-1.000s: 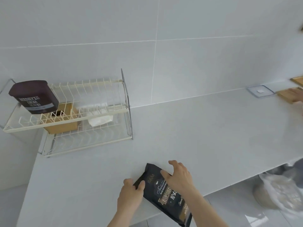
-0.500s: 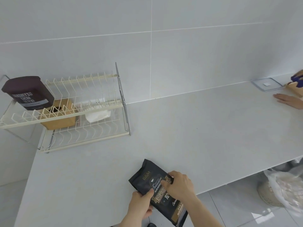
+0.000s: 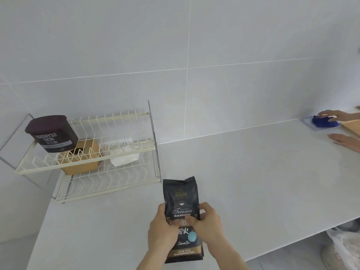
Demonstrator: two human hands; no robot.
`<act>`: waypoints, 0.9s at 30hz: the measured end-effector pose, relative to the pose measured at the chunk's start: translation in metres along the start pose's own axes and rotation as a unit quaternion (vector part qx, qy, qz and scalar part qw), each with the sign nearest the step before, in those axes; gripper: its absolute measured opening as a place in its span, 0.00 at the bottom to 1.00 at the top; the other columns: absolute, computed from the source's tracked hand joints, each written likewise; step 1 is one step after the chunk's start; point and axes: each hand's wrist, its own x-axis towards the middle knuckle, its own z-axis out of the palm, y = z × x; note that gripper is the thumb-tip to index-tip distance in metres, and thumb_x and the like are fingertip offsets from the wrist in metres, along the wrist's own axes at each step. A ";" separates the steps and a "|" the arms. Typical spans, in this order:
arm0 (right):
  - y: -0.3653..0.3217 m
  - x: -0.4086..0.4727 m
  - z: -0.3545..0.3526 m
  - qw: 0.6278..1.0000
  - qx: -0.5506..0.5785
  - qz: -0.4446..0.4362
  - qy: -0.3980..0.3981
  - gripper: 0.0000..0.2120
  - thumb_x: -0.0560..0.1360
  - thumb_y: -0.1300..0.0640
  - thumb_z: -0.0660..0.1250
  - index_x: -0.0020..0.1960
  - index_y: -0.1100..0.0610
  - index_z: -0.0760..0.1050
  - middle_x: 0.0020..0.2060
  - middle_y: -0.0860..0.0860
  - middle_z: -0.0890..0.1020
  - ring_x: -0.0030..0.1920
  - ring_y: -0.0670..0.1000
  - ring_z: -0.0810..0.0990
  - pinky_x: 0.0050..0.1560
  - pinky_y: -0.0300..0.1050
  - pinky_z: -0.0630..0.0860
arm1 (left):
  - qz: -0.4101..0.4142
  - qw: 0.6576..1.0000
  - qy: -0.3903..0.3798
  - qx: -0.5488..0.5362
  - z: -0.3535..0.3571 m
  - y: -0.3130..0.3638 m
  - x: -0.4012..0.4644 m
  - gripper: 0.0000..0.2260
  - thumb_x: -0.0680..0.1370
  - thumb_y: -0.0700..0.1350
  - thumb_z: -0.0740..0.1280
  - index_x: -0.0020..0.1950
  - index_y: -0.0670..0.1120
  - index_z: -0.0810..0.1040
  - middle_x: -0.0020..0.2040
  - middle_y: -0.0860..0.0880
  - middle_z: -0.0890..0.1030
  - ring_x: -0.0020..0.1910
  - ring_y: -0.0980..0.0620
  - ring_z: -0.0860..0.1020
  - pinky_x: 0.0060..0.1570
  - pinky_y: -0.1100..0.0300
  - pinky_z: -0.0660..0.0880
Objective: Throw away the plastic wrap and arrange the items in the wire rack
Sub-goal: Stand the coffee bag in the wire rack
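Observation:
A black coffee bag (image 3: 181, 199) with gold and white print is held upright above the white counter (image 3: 253, 182). My left hand (image 3: 161, 228) grips its left edge and my right hand (image 3: 208, 225) grips its right edge, thumbs on the front. The cream two-tier wire rack (image 3: 109, 172) stands at the back left against the wall. A dark brown cocoa tub (image 3: 51, 133) sits on its upper tier. On the lower tier rest a wooden box (image 3: 81, 162) and a white crumpled piece (image 3: 124, 159) beside a clear bag.
Another person's hands (image 3: 342, 129) are at the far right with a blue cloth (image 3: 324, 121) on a clear lid, next to a wooden board (image 3: 352, 126). A plastic-lined bin (image 3: 346, 248) stands on the floor below the counter's right end.
Both hands lifted the coffee bag from lying slanted at the counter's front edge to upright, turned to face me. The other person's hand now presses a blue cloth on the lid.

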 end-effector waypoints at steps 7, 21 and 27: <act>-0.095 0.009 -0.020 0.987 0.084 -0.093 0.097 0.14 0.65 0.47 0.76 0.47 0.44 0.75 0.38 0.49 0.87 0.39 0.54 0.87 0.44 0.60 0.85 | 0.123 0.990 0.066 -0.016 -0.059 0.074 0.034 0.22 0.75 0.47 0.70 0.66 0.58 0.68 0.49 0.59 0.80 0.47 0.52 0.82 0.47 0.55 0.80; -0.297 -0.022 -0.045 0.931 0.109 -0.265 0.225 0.12 0.66 0.47 0.73 0.47 0.44 0.75 0.36 0.47 0.85 0.40 0.53 0.86 0.46 0.60 0.84 | 0.300 0.935 0.168 -0.092 -0.202 0.198 0.067 0.20 0.75 0.51 0.72 0.64 0.56 0.70 0.54 0.56 0.83 0.49 0.51 0.82 0.48 0.50 0.81; -0.357 -0.020 0.005 0.923 0.091 -0.319 0.193 0.11 0.71 0.50 0.73 0.49 0.46 0.74 0.34 0.46 0.83 0.41 0.55 0.85 0.47 0.60 0.83 | 0.283 0.925 0.232 -0.098 -0.268 0.186 0.090 0.21 0.74 0.51 0.72 0.65 0.58 0.70 0.54 0.56 0.83 0.50 0.49 0.82 0.48 0.50 0.81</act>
